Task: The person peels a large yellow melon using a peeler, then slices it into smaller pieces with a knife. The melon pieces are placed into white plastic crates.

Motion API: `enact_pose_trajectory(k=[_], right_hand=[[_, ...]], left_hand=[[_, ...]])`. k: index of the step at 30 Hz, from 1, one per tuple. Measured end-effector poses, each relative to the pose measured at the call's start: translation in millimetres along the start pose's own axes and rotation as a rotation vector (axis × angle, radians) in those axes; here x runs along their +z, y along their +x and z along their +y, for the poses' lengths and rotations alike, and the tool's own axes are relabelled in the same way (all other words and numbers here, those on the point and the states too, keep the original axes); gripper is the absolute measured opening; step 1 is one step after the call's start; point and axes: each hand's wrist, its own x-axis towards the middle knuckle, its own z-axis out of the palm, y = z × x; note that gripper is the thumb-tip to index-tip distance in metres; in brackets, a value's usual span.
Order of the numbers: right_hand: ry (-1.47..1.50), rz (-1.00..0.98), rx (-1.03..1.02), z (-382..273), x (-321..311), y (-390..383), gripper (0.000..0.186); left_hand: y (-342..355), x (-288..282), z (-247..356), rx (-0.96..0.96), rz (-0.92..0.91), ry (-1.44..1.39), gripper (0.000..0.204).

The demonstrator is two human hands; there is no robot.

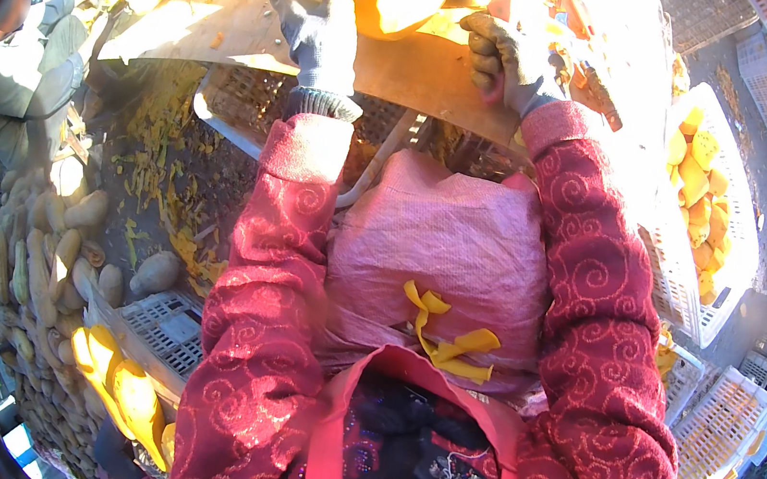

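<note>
My left hand (315, 22), in a grey work glove, is raised at the top of the head view with thumb and fingers apart. Right beside it lies a bright orange peeled squash (390, 3) on a wooden board (415, 77). On the squash's other side my right hand (509, 57), gloved too, has its fingers curled closed over the board. A bit of pink shows under those fingers, but I cannot make out what they hold. Yellow peel strips (457, 346) lie on the pink apron (441, 247) over my lap.
A white crate (731, 285) of orange squash pieces stands at the right, with more crates (717, 429) nearby. Whole squashes (41, 262) are heaped at the lower left. Another person (31, 86) sits at the far left. Peel scraps (162, 152) litter the ground.
</note>
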Motion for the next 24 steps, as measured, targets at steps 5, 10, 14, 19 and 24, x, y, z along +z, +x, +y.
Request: enact_pose_trajectory(k=[5,10,14,19,24], right_hand=[[-0.011,-0.025,-0.006,-6.6,4.1,-3.5,0.025],[0.031,-0.008,-0.024,-2.6,12.6,-4.7,0.028],[0.129,-0.011,-0.028,-6.7,11.7,-10.7,0.035],[0.056,0.035,-0.118,0.1,9.8,-0.7,0.029],[0.051,0.073,-0.120,-0.8,13.1,-3.3,0.020]], left_hand=[[-10.1,28.2,30.0,0.695,-0.042,0.374,0.050],[1.5,5.6,10.9,0.713,-0.323,0.361,0.048],[20.3,-21.4,-38.1,0.549,-0.366,0.132,0.035],[5.5,-53.1,-4.2,0.183,-0.401,-0.006,0.049],[-39.6,-52.0,3.6,-0.363,-0.312,-0.493,0.075]])
